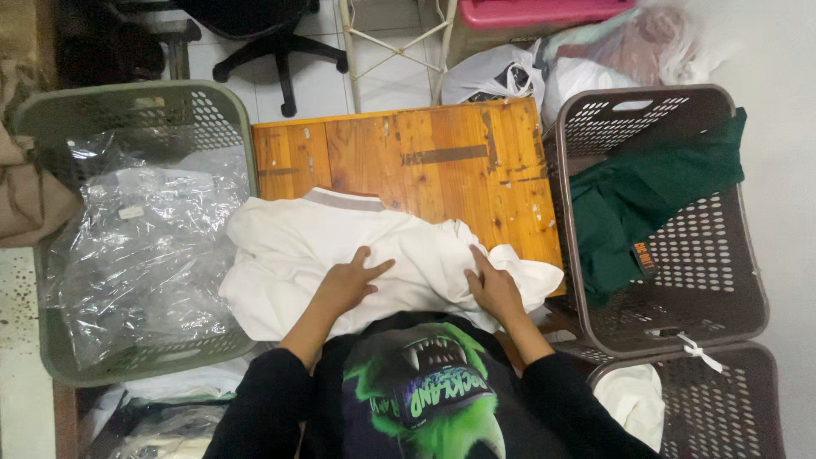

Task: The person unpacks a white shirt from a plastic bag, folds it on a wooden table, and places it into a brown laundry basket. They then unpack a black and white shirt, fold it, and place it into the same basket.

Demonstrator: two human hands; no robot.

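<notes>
1. Step in hand: you're flattening the cream shirt (340, 246) on the wooden table (425, 153). It lies bunched at the near edge, grey-trimmed collar (344, 200) pointing away from you.
2. Left hand (348, 285): open, palm down, fingers spread on the middle of the cloth. Pressing, not grasping.
3. Right hand (493, 289): flat on the crumpled right side, fingers on a fold. I'd call it not clenched (fingertips partly hidden by cloth).
4. Next move, my read: the rumpled right part needs drawing outward and smoothing before any fold lines up.
5. Edges: shirt's right end droops over the table's right edge, just beside the brown basket (663, 340) holding a green garment (646, 204). Left side overhangs toward the grey-green basket (127, 102) of clear plastic bags (144, 246).
6. Room: far half of the table is bare wood; that's the open space. Baskets touch or nearly touch both sides, so little sideways room.
</notes>
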